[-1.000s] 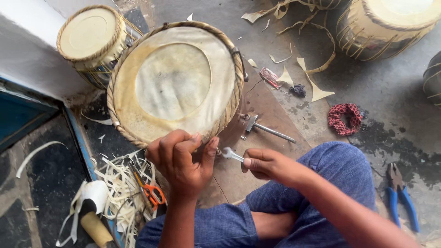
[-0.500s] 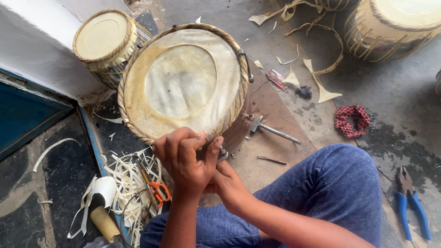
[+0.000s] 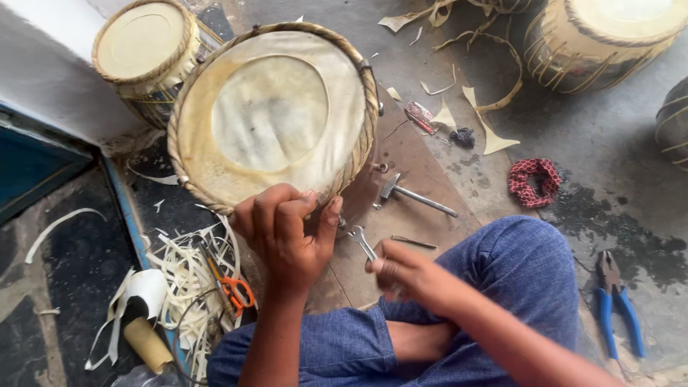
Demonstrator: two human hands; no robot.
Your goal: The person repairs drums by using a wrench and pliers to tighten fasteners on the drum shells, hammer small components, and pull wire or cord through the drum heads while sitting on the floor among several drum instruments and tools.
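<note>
A round hand drum with a pale skin head and a braided rim stands on the floor in front of me. My left hand grips its near rim, fingers curled over the edge. Just to the right, my right hand holds a small metal wrench, whose jaw end points up toward the drum's rim. My knee in blue trousers lies under that arm.
A small hammer lies right of the drum. Orange-handled scissors rest in a pile of pale strips at the left. Blue pliers and a red cloth ring lie right. More drums stand behind.
My right hand drew in under the left hand near the drum's rim, then came back out to the right with the wrench. The view has shifted slightly.
</note>
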